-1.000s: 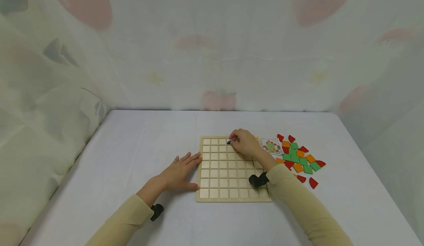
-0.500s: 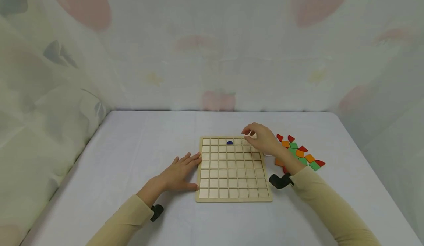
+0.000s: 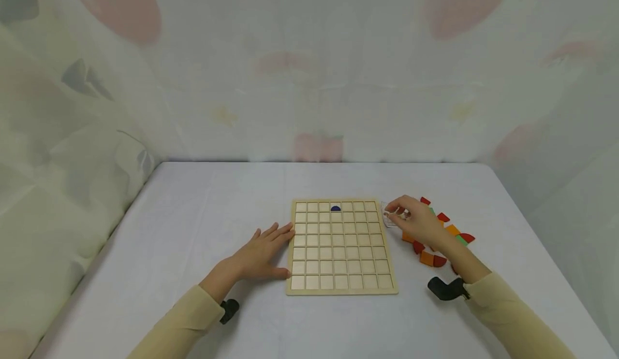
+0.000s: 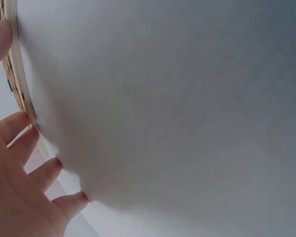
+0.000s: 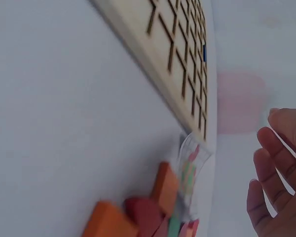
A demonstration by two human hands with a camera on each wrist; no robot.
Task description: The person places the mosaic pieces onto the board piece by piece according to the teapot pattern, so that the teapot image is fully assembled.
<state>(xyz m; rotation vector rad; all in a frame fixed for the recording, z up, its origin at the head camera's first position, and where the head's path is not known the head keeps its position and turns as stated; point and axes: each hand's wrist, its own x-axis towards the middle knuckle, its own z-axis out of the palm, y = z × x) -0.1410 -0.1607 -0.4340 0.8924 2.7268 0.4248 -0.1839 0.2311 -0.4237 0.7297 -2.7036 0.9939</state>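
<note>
A square wooden grid board (image 3: 342, 251) lies on the table, with one dark blue half-round piece (image 3: 336, 208) in a cell of its far row. Along the board's left edge rests my left hand (image 3: 261, 252), fingers spread and straight; in the left wrist view the fingertips (image 4: 20, 118) touch the rim. My right hand (image 3: 418, 222) hangs over the printed pattern card (image 3: 387, 220) and the loose pieces, its fingers loosely bent. Nothing shows between the fingers in the right wrist view, where the card (image 5: 191, 170) lies beside the board's corner.
Red quarter-round pieces (image 3: 468, 237), orange squares (image 3: 426, 258) and green squares lie in a loose group right of the board, partly under the right hand. A patterned cloth (image 3: 319, 79) hangs behind the white table (image 3: 232, 187).
My right hand has let go of the blue piece, leaving it in the far row, and has moved right over the card and pieces. The left hand stays put.
</note>
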